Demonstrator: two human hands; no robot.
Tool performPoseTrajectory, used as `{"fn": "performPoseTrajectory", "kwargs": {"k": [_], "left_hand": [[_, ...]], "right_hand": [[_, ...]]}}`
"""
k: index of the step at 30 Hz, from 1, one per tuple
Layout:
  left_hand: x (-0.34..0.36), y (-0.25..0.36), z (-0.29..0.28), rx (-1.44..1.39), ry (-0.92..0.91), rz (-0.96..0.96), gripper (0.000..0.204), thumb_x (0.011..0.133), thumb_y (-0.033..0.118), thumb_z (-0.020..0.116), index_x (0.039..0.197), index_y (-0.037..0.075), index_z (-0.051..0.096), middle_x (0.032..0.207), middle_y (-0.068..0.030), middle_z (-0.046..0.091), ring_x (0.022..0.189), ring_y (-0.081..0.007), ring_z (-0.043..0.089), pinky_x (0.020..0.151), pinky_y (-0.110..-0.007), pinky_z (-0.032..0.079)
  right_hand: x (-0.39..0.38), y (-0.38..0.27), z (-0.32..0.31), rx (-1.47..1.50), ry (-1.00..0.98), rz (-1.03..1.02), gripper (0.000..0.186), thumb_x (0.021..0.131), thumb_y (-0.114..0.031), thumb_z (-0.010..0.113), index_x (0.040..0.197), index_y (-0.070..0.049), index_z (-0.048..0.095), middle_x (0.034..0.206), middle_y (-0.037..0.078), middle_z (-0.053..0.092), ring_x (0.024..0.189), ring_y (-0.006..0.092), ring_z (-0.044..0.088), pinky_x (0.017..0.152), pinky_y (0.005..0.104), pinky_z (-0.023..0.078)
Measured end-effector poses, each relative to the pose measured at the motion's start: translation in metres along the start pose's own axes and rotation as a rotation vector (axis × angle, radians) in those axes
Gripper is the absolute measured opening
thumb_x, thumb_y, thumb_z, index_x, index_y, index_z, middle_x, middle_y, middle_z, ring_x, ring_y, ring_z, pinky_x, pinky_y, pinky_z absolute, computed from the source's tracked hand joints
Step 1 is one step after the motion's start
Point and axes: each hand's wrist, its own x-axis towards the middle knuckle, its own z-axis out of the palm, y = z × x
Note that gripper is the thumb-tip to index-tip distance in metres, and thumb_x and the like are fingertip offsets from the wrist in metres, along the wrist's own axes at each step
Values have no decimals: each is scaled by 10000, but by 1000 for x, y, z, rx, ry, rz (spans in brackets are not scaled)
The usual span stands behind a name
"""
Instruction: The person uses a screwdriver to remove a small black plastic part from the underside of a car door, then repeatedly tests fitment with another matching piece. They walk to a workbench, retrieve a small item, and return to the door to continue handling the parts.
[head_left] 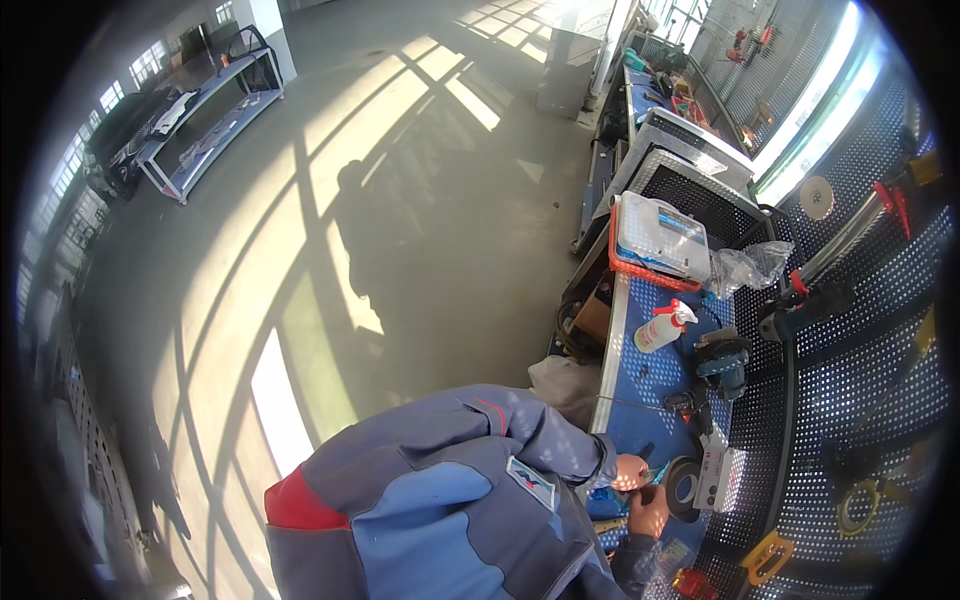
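Both hands are close together over the blue-topped workbench (pixel 632 375), at the lower right. My left hand (pixel 630 472) has its fingers curled and closed by a small teal-blue item, too small to name. Just below it, my right hand (pixel 648 512) is closed, fingertips drawn together near the left hand's. What the fingers hold is mostly hidden. Beside the right hand lies a dark round disc (pixel 683 487) with a blue centre, against a white box (pixel 718 472). A dark power tool with a long thin bit (pixel 686 403) lies beyond the left hand.
A spray bottle (pixel 660 328) with a red-and-white head stands on the bench, near a clear-lidded case (pixel 660 240) and a plastic bag (pixel 750 268). A perforated tool wall (pixel 850 400) rises behind. A yellow-handled tool (pixel 768 557) hangs low. A wheeled shelf (pixel 212 125) stands across the floor.
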Motion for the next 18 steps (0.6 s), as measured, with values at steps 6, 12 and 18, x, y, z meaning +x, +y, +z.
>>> {"fn": "performPoseTrajectory", "kwargs": {"k": [6, 12, 18], "left_hand": [[-25, 25, -3, 197, 40, 106, 235, 888, 240, 626, 829, 14, 603, 719, -139, 646, 721, -279, 667, 658, -430, 501], [-29, 32, 2, 245, 82, 101, 268, 894, 278, 632, 850, 14, 610, 713, -161, 631, 718, -299, 658, 664, -454, 489], [-17, 9, 8, -125, -28, 87, 246, 896, 265, 638, 821, 31, 626, 716, -86, 645, 687, -214, 631, 615, -405, 490]], "right_hand": [[6, 4, -5, -11, 95, 33, 96, 853, -40, 652, 942, -41, 617, 862, 154, 662, 781, 349, 661, 697, 450, 509], [14, 20, -36, 128, 159, 9, 129, 898, -52, 606, 1021, -54, 643, 957, 149, 656, 839, 323, 655, 728, 438, 512], [14, 13, -26, 333, -99, 106, 217, 929, -90, 655, 1119, -7, 590, 1038, 102, 666, 969, 203, 659, 825, 375, 514]]}}
